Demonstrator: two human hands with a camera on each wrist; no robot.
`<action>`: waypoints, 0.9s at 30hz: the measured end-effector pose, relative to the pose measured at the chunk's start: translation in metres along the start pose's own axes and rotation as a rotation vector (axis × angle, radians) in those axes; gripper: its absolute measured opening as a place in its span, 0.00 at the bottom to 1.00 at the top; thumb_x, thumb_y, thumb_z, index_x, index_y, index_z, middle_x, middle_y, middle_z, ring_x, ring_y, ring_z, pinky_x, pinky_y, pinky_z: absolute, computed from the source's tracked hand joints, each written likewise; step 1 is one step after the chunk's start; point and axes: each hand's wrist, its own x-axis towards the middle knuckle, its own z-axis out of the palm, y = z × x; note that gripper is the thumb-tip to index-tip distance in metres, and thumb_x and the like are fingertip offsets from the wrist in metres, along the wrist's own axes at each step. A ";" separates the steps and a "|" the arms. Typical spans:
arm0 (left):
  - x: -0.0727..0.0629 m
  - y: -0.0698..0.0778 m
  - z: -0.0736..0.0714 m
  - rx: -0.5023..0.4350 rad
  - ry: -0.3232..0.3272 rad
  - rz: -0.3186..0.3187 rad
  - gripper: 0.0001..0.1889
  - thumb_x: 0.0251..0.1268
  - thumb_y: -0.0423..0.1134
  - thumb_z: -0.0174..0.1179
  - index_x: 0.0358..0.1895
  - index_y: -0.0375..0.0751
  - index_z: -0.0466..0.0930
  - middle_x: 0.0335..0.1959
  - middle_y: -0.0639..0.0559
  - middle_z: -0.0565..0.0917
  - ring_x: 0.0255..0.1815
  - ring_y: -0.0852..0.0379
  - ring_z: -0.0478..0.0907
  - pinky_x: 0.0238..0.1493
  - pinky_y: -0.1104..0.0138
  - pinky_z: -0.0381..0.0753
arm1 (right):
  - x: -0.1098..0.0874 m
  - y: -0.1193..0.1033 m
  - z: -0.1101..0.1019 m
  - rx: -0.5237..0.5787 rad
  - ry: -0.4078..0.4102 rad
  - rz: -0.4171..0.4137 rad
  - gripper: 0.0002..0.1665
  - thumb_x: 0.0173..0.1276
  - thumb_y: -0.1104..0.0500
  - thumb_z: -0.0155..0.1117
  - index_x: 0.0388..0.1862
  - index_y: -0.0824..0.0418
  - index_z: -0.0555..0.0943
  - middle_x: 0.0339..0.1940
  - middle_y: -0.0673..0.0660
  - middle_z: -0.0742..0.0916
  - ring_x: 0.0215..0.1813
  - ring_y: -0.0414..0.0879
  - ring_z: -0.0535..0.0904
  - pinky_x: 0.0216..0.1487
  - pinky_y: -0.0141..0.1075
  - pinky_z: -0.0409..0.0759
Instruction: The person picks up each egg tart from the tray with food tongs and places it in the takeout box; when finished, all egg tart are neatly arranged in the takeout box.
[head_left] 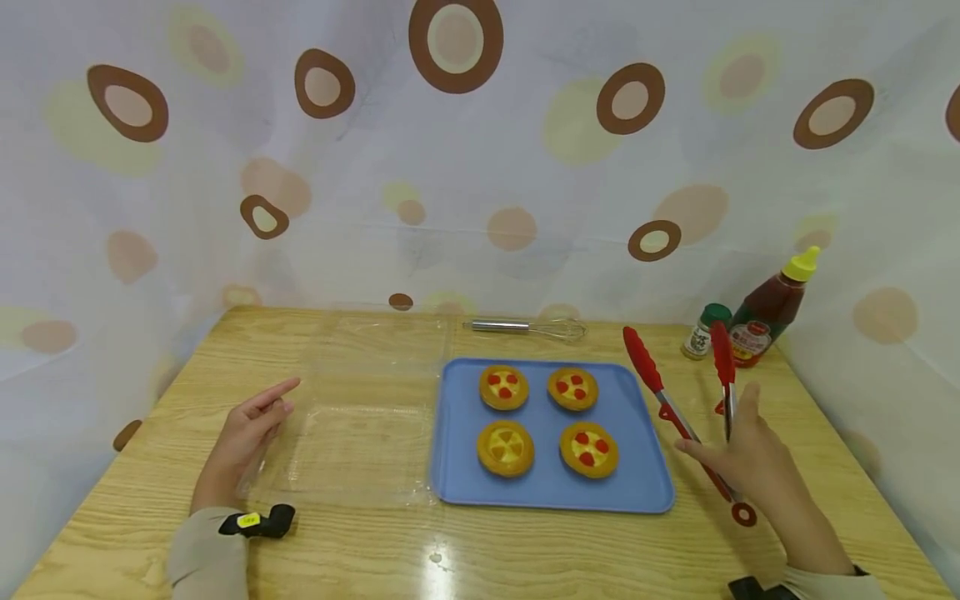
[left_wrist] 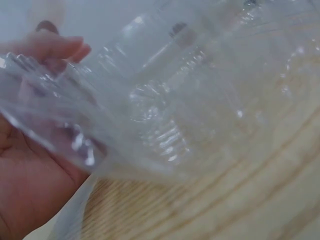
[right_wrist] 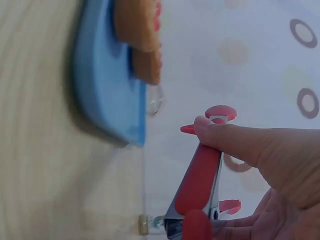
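Observation:
My right hand (head_left: 757, 458) holds a pair of tongs (head_left: 681, 423) with red tips, its two arms spread wide and its tips up. In the right wrist view, my thumb presses one red-and-steel arm of the tongs (right_wrist: 197, 180). My left hand (head_left: 242, 437) is at the left side of a clear plastic container (head_left: 352, 454) with a lid part behind. In the left wrist view its fingers look extended beside the clear wall. Between the hands lies a blue tray (head_left: 480, 493) bearing several small tarts (head_left: 588, 450); most have red pieces, one has yellow wedges.
A metal whisk (head_left: 525, 327) lies behind the tray. At the back right stand a green-capped spice jar (head_left: 697, 337) and a red sauce bottle (head_left: 767, 312) with a yellow nozzle. A patterned curtain (head_left: 480, 167) hangs behind the wooden table (head_left: 360, 550).

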 end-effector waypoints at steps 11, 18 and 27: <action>-0.002 -0.004 0.003 -0.010 0.004 -0.010 0.21 0.71 0.26 0.47 0.57 0.53 0.79 0.23 0.61 0.68 0.20 0.55 0.50 0.25 0.63 0.49 | -0.002 -0.039 -0.002 0.034 0.207 -0.154 0.72 0.54 0.36 0.70 0.73 0.74 0.36 0.58 0.80 0.68 0.53 0.74 0.69 0.40 0.63 0.75; -0.003 -0.002 0.001 -0.016 0.014 0.003 0.21 0.71 0.26 0.47 0.59 0.51 0.78 0.23 0.60 0.67 0.21 0.54 0.50 0.26 0.62 0.49 | 0.004 -0.056 0.007 0.006 0.270 -0.230 0.65 0.54 0.39 0.72 0.73 0.75 0.47 0.52 0.77 0.71 0.41 0.64 0.71 0.35 0.54 0.78; -0.001 -0.001 0.001 0.025 0.002 0.003 0.21 0.71 0.27 0.48 0.59 0.52 0.78 0.22 0.60 0.67 0.21 0.54 0.51 0.26 0.62 0.50 | 0.014 -0.062 0.022 0.060 0.392 -0.407 0.57 0.50 0.52 0.78 0.70 0.75 0.58 0.43 0.68 0.76 0.32 0.52 0.69 0.25 0.38 0.67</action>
